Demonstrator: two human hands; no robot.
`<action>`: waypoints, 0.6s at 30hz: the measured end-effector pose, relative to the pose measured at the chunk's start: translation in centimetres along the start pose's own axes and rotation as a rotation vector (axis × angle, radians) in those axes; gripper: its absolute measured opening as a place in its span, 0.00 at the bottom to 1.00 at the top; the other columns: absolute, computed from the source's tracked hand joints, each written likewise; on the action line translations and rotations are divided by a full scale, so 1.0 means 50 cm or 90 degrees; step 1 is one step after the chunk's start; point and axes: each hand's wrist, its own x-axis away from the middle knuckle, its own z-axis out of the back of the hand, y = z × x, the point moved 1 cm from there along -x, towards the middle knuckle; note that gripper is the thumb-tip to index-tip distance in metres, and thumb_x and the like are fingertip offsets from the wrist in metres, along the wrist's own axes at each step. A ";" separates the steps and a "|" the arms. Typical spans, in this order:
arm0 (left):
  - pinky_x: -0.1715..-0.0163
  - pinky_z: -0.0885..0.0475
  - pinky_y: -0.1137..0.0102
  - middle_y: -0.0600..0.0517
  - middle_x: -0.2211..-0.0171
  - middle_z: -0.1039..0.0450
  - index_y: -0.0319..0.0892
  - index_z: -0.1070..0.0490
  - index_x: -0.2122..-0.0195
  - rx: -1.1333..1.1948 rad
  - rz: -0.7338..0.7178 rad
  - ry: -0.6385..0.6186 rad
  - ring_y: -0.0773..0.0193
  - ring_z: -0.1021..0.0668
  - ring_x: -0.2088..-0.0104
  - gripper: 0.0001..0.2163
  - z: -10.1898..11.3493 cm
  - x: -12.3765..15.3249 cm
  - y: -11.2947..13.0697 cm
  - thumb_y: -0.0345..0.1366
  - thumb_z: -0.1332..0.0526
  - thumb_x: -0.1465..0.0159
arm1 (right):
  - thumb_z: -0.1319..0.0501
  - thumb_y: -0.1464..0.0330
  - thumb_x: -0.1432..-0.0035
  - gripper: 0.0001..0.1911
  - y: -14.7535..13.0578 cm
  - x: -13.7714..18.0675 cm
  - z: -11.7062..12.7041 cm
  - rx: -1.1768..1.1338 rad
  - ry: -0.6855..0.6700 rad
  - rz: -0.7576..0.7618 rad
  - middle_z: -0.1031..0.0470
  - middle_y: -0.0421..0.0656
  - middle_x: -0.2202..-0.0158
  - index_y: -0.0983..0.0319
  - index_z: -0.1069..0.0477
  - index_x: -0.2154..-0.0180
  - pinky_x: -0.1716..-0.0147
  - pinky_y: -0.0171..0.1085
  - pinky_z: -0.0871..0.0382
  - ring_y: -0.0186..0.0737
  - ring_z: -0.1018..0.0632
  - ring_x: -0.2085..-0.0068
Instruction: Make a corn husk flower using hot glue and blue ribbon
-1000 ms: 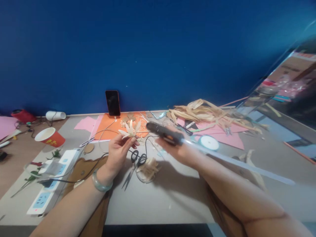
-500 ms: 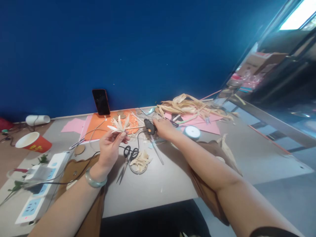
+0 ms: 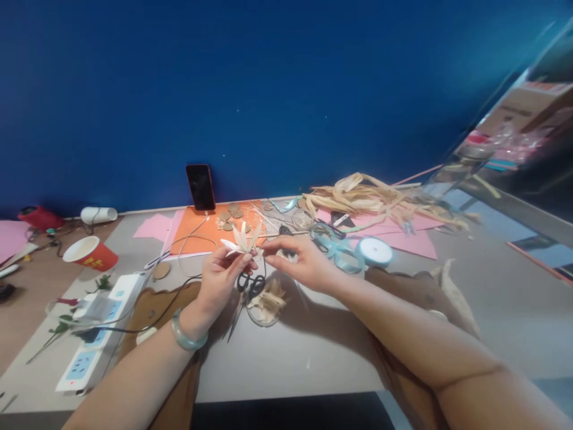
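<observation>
A pale flower of corn-husk petals (image 3: 243, 240) is pinched between the thumb and fingers of my left hand (image 3: 224, 270), petals pointing up. My right hand (image 3: 304, 260) is just right of the flower, its index finger and thumb stretched toward it and slightly apart. Whether those fingertips touch the flower I cannot tell. Behind the right hand, mostly hidden, lies a black glue gun (image 3: 285, 230). Below the hands are black-handled scissors (image 3: 251, 285) and a small round dish (image 3: 264, 323) heaped with cut husk pieces (image 3: 271, 301).
A phone (image 3: 200, 187) leans on the blue wall. Dried husks (image 3: 358, 194) are piled at the back right, near a ribbon roll (image 3: 375, 251). At left stand a red paper cup (image 3: 96, 257) and a power strip (image 3: 105, 325) with trailing cables. Orange paper (image 3: 192, 224) lies behind.
My right hand has let go of the glue gun and moved left to the flower. My left hand still holds the flower. The whole view has shifted left.
</observation>
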 end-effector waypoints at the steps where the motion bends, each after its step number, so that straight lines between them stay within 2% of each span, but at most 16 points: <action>1: 0.75 0.27 0.73 0.51 0.77 0.23 0.38 0.24 0.70 -0.010 0.003 -0.001 0.66 0.22 0.76 0.07 -0.002 0.001 0.001 0.38 0.33 0.44 | 0.40 0.68 0.43 0.12 -0.006 0.003 -0.005 -0.056 0.011 -0.009 0.21 0.45 0.60 0.64 0.25 0.57 0.57 0.37 0.30 0.38 0.22 0.59; 6: 0.77 0.28 0.74 0.51 0.79 0.23 0.38 0.24 0.72 -0.011 0.008 -0.019 0.68 0.24 0.79 0.07 -0.010 0.007 0.000 0.37 0.32 0.46 | 0.38 0.65 0.43 0.11 -0.009 0.010 -0.014 -0.213 0.045 -0.053 0.20 0.44 0.61 0.64 0.23 0.60 0.56 0.37 0.30 0.38 0.22 0.59; 11: 0.78 0.28 0.74 0.52 0.80 0.24 0.38 0.25 0.73 -0.018 -0.012 -0.032 0.68 0.24 0.79 0.07 -0.015 0.014 0.001 0.36 0.32 0.46 | 0.39 0.64 0.42 0.10 -0.012 0.009 -0.008 -0.304 -0.002 -0.071 0.22 0.41 0.68 0.64 0.24 0.66 0.62 0.34 0.29 0.34 0.22 0.66; 18: 0.78 0.28 0.74 0.52 0.78 0.23 0.38 0.26 0.74 -0.117 -0.123 -0.063 0.67 0.24 0.79 0.05 -0.013 0.021 0.007 0.33 0.32 0.46 | 0.37 0.65 0.44 0.10 -0.021 0.012 -0.002 -0.264 0.030 -0.099 0.24 0.41 0.72 0.66 0.26 0.72 0.65 0.33 0.31 0.33 0.25 0.69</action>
